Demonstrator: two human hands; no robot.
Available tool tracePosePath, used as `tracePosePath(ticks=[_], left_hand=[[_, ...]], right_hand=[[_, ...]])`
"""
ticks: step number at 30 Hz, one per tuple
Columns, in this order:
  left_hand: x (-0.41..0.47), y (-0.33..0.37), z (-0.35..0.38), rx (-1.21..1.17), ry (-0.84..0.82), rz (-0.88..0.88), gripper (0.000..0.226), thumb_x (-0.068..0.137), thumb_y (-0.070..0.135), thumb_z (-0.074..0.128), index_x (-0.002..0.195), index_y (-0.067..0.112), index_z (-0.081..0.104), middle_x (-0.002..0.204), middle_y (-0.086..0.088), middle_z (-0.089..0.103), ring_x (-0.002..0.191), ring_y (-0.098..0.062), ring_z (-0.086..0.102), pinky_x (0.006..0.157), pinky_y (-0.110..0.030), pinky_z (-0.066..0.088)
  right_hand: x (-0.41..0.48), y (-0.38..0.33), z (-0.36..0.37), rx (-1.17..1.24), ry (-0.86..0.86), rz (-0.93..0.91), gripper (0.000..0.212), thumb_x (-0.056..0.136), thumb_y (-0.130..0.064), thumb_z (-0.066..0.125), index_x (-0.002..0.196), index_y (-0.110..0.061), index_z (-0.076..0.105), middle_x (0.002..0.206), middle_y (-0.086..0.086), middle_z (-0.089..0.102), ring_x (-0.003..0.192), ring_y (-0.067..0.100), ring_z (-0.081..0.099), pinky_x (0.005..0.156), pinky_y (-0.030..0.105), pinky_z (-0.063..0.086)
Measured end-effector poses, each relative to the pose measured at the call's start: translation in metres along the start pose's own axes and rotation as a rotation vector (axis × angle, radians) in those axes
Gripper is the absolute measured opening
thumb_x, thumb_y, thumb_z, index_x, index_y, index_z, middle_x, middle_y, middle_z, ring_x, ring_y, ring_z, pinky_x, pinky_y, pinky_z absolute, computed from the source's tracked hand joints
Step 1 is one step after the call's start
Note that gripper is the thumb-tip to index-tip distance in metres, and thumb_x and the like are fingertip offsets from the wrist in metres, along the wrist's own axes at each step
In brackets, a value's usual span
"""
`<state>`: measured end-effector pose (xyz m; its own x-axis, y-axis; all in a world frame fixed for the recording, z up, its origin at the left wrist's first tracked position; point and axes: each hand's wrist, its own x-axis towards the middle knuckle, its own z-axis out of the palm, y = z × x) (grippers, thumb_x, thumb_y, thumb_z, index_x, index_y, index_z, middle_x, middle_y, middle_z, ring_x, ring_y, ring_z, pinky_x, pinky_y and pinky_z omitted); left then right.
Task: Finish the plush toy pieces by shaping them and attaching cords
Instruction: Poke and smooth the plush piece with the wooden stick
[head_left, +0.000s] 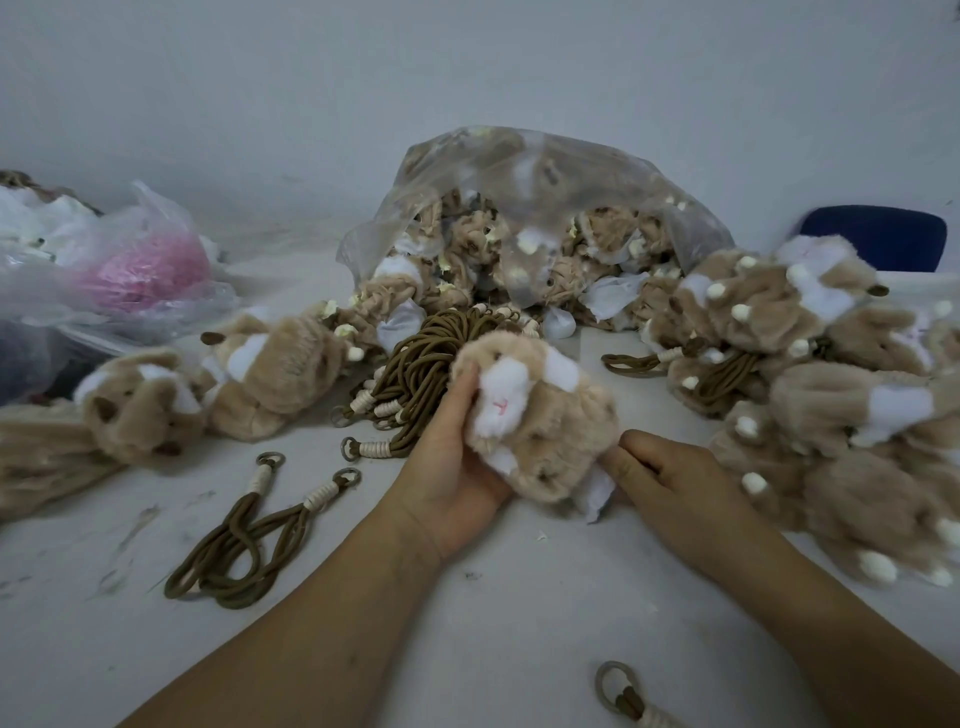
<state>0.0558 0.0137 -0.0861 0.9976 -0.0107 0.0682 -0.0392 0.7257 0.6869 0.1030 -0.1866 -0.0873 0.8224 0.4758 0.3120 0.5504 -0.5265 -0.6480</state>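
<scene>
Centrally, the left hand (457, 467) grips the tan plush toy (540, 431); the right hand (670, 483) pinches its lower edge.

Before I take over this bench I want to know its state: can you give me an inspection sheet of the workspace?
surface: pale table, scuffed and smudged.
job's things: plush toy held in both hands; cord bundle behind it; loose cords to the left; ringed cord at the near edge; plush pile on the right; more plush pieces on the left; clear bag of plush at the back.
clutter: plastic bags far left, one holding something pink.
hands: left hand grips the toy; right hand pinches its lower edge.
cables: nothing seen.
surroundings: plain wall; blue chair at the right.
</scene>
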Motion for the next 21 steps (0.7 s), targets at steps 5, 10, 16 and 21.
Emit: tracePosePath(ticks=[5,10,16,21], left_hand=[[-0.002,-0.006,0.001,0.180,0.007,-0.027,0.037,0.094,0.042,0.052,0.107,0.017,0.076,0.113,-0.009,0.072,0.106,-0.023,0.069,0.085,-0.035,0.057],[-0.003,-0.011,0.005,0.319,0.041,-0.014,0.036,0.085,0.023,0.065,0.117,0.006,0.065,0.106,-0.011,0.074,0.098,-0.022,0.071,0.080,-0.033,0.059],[0.001,-0.005,0.003,0.171,0.084,-0.082,0.058,0.100,0.054,0.038,0.137,0.014,0.056,0.132,-0.012,0.064,0.124,-0.027,0.059,0.107,-0.047,0.045],[0.006,-0.001,-0.003,0.094,0.108,-0.020,0.061,0.102,0.059,0.032,0.138,0.015,0.056,0.132,-0.011,0.064,0.123,-0.026,0.060,0.103,-0.045,0.046]], right_hand=[[-0.003,-0.008,0.004,0.020,0.008,-0.055,0.042,0.081,-0.066,0.033,0.078,-0.035,0.061,0.073,-0.010,0.064,0.064,0.008,0.056,0.056,0.026,0.041],[-0.002,0.001,0.006,-0.019,0.055,-0.012,0.031,0.091,-0.041,0.045,0.087,-0.019,0.067,0.075,-0.005,0.068,0.071,0.008,0.060,0.066,0.032,0.048],[0.001,0.004,0.006,0.023,0.070,0.037,0.033,0.086,-0.052,0.043,0.073,-0.025,0.056,0.065,-0.003,0.059,0.058,0.014,0.052,0.053,0.028,0.040],[0.005,0.004,-0.006,-0.177,0.004,-0.014,0.030,0.083,-0.065,0.037,0.063,-0.048,0.051,0.065,-0.019,0.054,0.064,0.000,0.050,0.053,0.027,0.035]])
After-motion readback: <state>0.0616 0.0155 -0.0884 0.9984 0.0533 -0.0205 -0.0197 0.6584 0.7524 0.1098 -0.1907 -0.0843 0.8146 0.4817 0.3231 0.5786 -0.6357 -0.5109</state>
